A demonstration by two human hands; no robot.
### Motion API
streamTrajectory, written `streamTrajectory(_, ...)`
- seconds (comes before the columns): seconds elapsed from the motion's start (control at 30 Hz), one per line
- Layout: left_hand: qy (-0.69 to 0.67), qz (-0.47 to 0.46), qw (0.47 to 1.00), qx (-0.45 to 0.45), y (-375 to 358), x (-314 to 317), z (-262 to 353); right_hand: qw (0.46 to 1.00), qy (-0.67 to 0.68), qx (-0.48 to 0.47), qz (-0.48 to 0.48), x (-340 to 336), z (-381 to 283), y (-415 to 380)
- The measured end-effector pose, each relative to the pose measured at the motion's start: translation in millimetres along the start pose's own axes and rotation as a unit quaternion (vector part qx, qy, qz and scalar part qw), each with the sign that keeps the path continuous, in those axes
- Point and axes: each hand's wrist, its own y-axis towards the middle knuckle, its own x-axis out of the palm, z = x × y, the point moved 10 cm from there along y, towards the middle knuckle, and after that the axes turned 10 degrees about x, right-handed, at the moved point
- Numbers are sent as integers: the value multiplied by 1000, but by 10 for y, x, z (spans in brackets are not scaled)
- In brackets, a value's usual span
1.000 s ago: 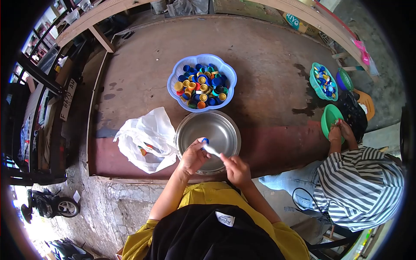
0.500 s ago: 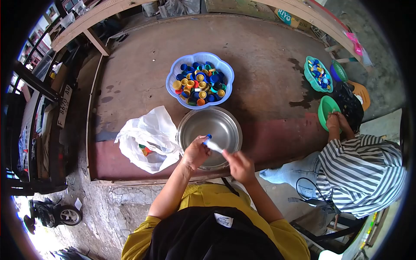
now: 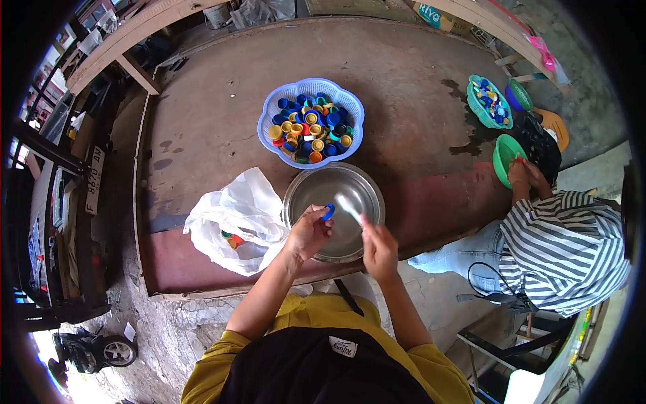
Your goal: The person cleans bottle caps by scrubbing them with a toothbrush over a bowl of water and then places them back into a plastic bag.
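Pinched in the fingers of my left hand (image 3: 309,233) is a blue bottle cap (image 3: 328,212), held over the steel bowl (image 3: 377,202). My right hand (image 3: 381,250) grips a slim white brush (image 3: 348,207), blurred by motion, its head raised over the bowl and apart from the cap. Directly behind the bowl stands a lavender plastic basket (image 3: 264,128) heaped with blue, yellow, orange and green bottle caps (image 3: 311,128). A white plastic bag (image 3: 232,209) lies left of the bowl, with a few coloured caps showing inside.
On the right, a person in a striped shirt (image 3: 565,246) has both hands at a green bowl (image 3: 503,158). A teal basket of caps (image 3: 489,101) stands beyond it. The worn wooden table (image 3: 208,114) has wet patches. A wooden rail (image 3: 138,40) crosses its far side.
The brush has moved away from the blue cap, and my right hand has shifted slightly right. My left hand still pinches the cap. The whole view has shifted slightly.
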Motion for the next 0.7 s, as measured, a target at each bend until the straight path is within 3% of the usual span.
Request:
streamTrajectory(0.07,-16,-27,1000,0,-24,63,-24,998,21,-27,-55,69,-98,-104)
streamTrajectory(0.17,-4,-99,995,-5,-68,251,-37,994,93,36,-33,-54,135,95)
streamTrajectory(0.3,4,-99,995,4,-95,346,-11,982,165,10,-92,-123,-2,128)
streamTrajectory(0.4,30,-110,993,19,-148,478,36,989,75,41,-117,-82,258,269)
streamTrajectory(0.43,37,-104,993,33,-145,498,46,985,153,45,-65,-183,277,297)
streamTrajectory(0.57,53,-95,991,81,-77,429,36,985,120,-34,-116,-175,101,235)
streamTrajectory(0.7,152,-72,975,145,-73,469,-1,992,100,8,-82,-288,313,348)
